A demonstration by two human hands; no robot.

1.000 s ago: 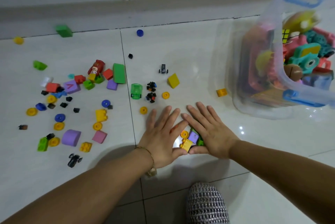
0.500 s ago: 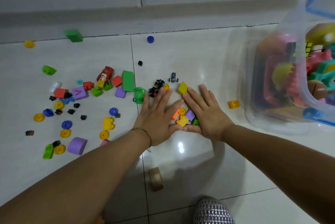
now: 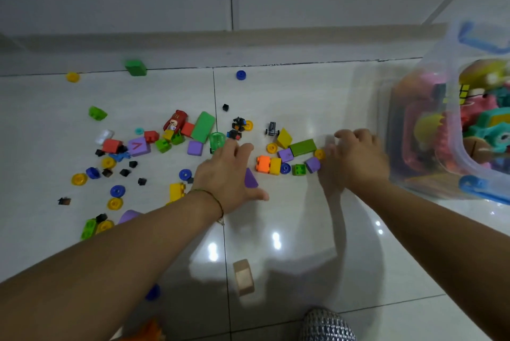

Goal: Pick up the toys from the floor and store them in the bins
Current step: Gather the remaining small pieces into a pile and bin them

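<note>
Small toys lie scattered on the white tiled floor. Between my hands sits a cluster: an orange brick (image 3: pixel 262 164), a yellow brick (image 3: pixel 275 166), a blue disc (image 3: pixel 285 168), a small green brick (image 3: pixel 299 169), a purple block (image 3: pixel 313 164) and a long green block (image 3: pixel 303 146). My left hand (image 3: pixel 229 175) hovers with fingers spread, partly over a purple wedge (image 3: pixel 250 179). My right hand (image 3: pixel 356 161), blurred, has loosely bent fingers, holds nothing I can see, and is beside the purple block. The clear bin (image 3: pixel 386 92), full of toys, stands just right of that hand.
More toys spread left: a red car (image 3: pixel 175 120), a flat green block (image 3: pixel 203 126), a purple letter block (image 3: pixel 138 146), yellow and blue discs. A beige block (image 3: pixel 243 276) lies near me. The skirting board (image 3: pixel 248 48) bounds the far side.
My hands, pressed together over a small pile before, have moved forward and apart. The toys they covered now lie exposed in a loose cluster between them.
</note>
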